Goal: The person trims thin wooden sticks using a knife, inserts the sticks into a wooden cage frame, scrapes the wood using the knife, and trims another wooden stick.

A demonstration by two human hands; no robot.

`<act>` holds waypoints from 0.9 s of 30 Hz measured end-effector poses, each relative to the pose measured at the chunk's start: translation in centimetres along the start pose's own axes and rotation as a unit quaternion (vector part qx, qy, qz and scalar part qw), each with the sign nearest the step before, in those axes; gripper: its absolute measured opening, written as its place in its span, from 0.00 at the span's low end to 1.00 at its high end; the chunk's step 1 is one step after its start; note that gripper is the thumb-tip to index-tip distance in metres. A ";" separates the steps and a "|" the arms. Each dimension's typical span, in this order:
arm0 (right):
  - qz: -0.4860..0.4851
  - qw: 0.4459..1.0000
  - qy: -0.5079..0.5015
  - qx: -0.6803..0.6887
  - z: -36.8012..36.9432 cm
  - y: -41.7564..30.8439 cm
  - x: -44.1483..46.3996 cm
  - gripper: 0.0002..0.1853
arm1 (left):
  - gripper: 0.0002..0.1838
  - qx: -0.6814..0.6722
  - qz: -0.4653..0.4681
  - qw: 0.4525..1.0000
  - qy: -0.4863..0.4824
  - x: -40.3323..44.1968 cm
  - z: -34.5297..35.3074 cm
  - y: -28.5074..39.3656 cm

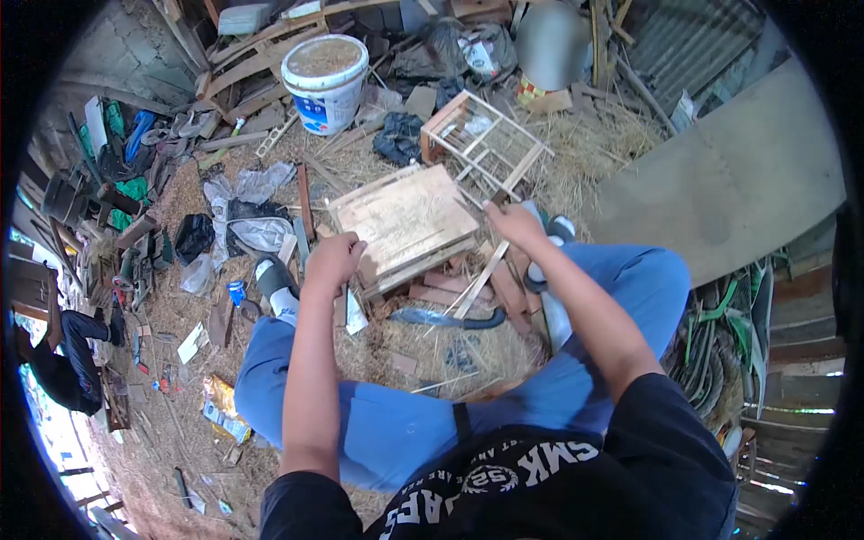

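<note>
A pale wooden board on a low wooden frame [405, 216] lies on the ground between my feet, scattered with light shavings. At its left edge, my left hand [335, 261] is closed with curled fingers; whatever it may hold is hidden. By the right edge, my right hand [515, 225] is closed in a pinch, and a thin dark piece seems to stick out from its fingertips, too small to name. A large knife with a curved black handle [450, 318] lies just below the board, beside thin wood strips.
Behind the board are a slatted wooden frame [486, 144] and a white bucket [326, 85]. A large flat sheet [720, 171] stretches along the right. Plastic bags [261, 225], wood scraps and straw litter the ground. At far left, another person [67, 351] is partly visible.
</note>
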State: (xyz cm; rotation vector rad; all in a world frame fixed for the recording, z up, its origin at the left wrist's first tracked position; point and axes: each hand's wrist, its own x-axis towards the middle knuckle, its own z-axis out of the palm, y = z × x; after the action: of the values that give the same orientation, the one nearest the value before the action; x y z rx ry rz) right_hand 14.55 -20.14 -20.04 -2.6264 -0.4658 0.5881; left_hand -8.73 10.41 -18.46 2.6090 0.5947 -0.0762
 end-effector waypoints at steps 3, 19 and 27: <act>-0.005 0.988 -0.017 0.151 -8.5 -3.4 0.4 0.35 | 0.13 -0.081 0.036 0.988 0.129 -0.9 -4.4 4.7; -0.190 0.797 -0.083 0.566 -18.9 -13.9 -0.8 0.11 | 0.05 -0.269 0.089 0.893 0.349 2.0 -5.4 13.7; -0.234 0.821 0.039 0.519 -18.5 -13.7 0.4 0.09 | 0.05 -0.311 0.100 0.889 0.319 3.5 -4.8 15.0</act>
State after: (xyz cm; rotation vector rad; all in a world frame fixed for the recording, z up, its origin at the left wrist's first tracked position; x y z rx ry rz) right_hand 20.32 -13.97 1.36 -1.4110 -0.5318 0.3889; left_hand 0.56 1.90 -8.34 1.9983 0.4476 0.9176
